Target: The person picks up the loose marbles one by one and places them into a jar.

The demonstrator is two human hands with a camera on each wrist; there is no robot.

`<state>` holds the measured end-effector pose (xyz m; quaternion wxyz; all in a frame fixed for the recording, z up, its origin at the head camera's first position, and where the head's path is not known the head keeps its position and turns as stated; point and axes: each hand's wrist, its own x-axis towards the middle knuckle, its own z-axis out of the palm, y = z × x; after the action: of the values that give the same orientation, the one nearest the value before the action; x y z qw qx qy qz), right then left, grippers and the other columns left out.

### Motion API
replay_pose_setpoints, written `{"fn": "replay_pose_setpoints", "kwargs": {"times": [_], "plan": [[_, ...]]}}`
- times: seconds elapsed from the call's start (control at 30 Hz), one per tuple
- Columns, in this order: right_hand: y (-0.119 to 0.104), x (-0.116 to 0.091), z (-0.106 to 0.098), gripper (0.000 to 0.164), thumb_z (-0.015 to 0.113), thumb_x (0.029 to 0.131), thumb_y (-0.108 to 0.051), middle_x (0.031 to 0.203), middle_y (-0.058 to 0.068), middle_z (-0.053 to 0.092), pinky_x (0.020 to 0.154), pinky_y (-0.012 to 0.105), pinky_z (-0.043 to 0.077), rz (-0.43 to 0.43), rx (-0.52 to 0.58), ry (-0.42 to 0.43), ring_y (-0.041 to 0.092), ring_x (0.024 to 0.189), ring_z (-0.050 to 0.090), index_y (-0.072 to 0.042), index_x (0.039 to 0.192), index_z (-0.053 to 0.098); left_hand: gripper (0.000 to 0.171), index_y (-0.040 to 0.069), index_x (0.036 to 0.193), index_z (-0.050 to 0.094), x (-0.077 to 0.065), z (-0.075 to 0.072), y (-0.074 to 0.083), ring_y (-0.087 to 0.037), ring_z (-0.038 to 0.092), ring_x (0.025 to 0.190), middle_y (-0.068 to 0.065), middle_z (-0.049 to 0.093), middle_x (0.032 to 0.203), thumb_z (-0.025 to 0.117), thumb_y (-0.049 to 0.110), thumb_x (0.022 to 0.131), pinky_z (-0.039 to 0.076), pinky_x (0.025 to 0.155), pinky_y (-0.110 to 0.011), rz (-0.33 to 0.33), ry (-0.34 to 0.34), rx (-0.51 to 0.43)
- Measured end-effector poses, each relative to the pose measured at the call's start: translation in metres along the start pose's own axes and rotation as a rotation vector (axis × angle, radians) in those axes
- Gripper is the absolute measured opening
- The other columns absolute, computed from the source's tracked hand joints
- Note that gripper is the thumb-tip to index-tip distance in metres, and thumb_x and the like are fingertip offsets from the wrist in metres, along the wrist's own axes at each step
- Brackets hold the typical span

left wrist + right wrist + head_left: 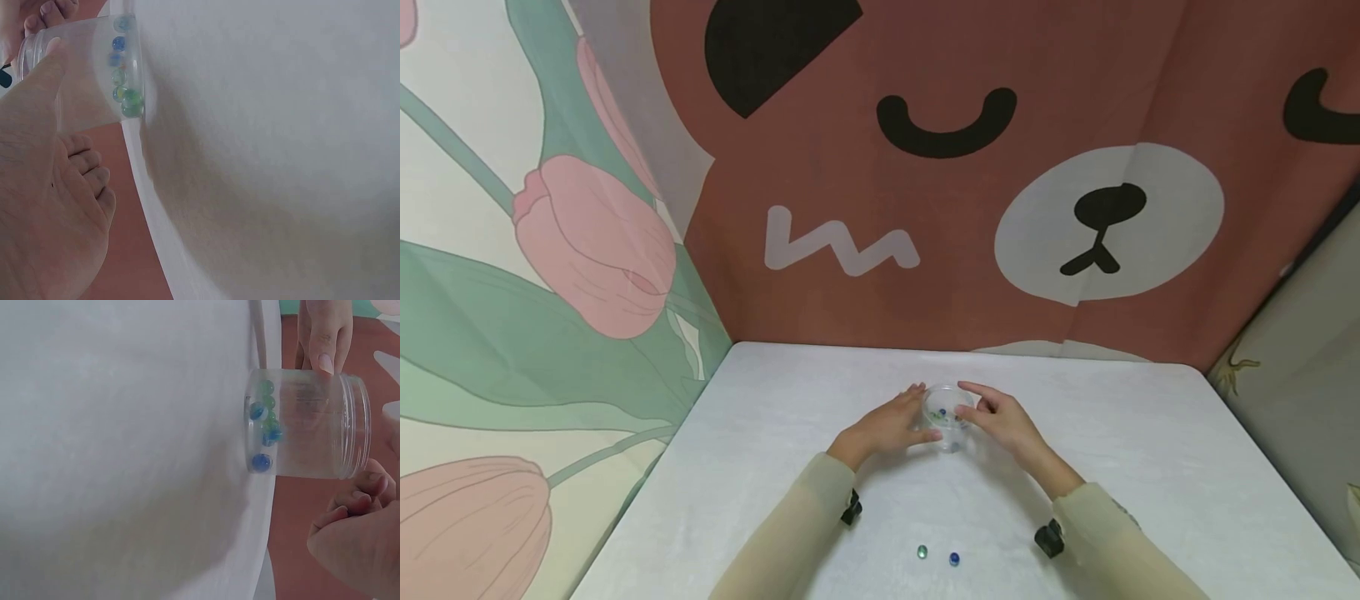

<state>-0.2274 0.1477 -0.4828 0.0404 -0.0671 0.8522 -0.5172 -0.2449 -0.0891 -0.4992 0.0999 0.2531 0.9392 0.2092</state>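
Note:
A clear plastic jar (306, 425) stands upright on the table, with several blue and green glass marbles (130, 100) on its bottom. My left hand (895, 427) holds the jar from its left side, the thumb lying along the near wall. At the right of the jar's mouth is my right hand (1003, 425), its index finger stretched out and its thumb reaching over the rim, the two apart. The other fingers of that hand bend in close to the rim in the right wrist view. Toward the front, a green marble (922, 552) and a blue marble (954, 559) lie on the table.
A white cloth covers the table (760, 400). Behind it hangs a brown curtain (835, 317) with a bear's face, and a flowered curtain (602, 367) hangs along the left side. Small black devices (1049, 538) sit at both wrists.

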Motion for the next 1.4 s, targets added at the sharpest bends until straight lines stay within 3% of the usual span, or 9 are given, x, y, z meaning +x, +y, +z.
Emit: {"fn": "replay_pose_setpoints", "kwargs": {"times": [0.37,0.6,0.87,1.03,1.4], "plan": [[0.000,-0.011,-0.005,0.052,0.076,0.092,-0.032,0.076,0.000,0.045,0.056,0.024,0.036,-0.052,0.035,-0.043,0.014,0.069,0.042,-0.012,0.138,0.063,0.092,0.017,0.164,0.018,0.001,-0.002,0.002,-0.022,0.011,0.157,-0.003,0.014,0.170,0.056,0.066,0.095,0.018,0.126,-0.043,-0.003,-0.005,0.018],[0.000,-0.025,-0.005,0.049,0.077,0.092,-0.027,0.077,0.001,0.047,0.058,0.024,0.037,-0.017,0.086,-0.090,0.015,0.071,0.044,-0.016,0.138,0.064,0.092,0.019,0.164,0.018,0.001,0.002,0.000,-0.022,0.012,0.157,-0.005,0.015,0.170,0.056,0.067,0.094,0.018,0.126,-0.044,-0.005,0.002,-0.008],[-0.005,-0.044,-0.004,0.051,0.078,0.091,-0.029,0.077,0.002,0.046,0.056,0.024,0.036,-0.006,0.097,-0.177,0.015,0.070,0.042,-0.011,0.137,0.064,0.092,0.018,0.164,0.019,-0.001,0.001,0.001,-0.024,0.012,0.157,-0.005,0.016,0.170,0.056,0.066,0.095,0.019,0.126,-0.045,0.007,0.007,-0.008],[-0.006,-0.055,-0.004,0.053,0.078,0.090,-0.034,0.076,0.000,0.045,0.055,0.023,0.036,-0.011,0.096,-0.241,0.013,0.068,0.041,-0.015,0.138,0.064,0.092,0.014,0.163,0.019,-0.001,0.000,0.002,-0.024,0.012,0.157,-0.004,0.015,0.170,0.056,0.064,0.095,0.018,0.126,-0.044,0.006,0.003,0.008],[0.003,-0.075,-0.001,0.048,0.076,0.093,-0.019,0.075,-0.002,0.042,0.052,0.020,0.033,-0.099,0.112,-0.387,0.007,0.063,0.038,-0.007,0.138,0.062,0.093,0.012,0.163,0.019,0.000,0.001,0.001,-0.022,0.011,0.157,-0.004,0.015,0.170,0.056,0.065,0.095,0.017,0.126,-0.042,-0.006,0.002,0.016]]}}
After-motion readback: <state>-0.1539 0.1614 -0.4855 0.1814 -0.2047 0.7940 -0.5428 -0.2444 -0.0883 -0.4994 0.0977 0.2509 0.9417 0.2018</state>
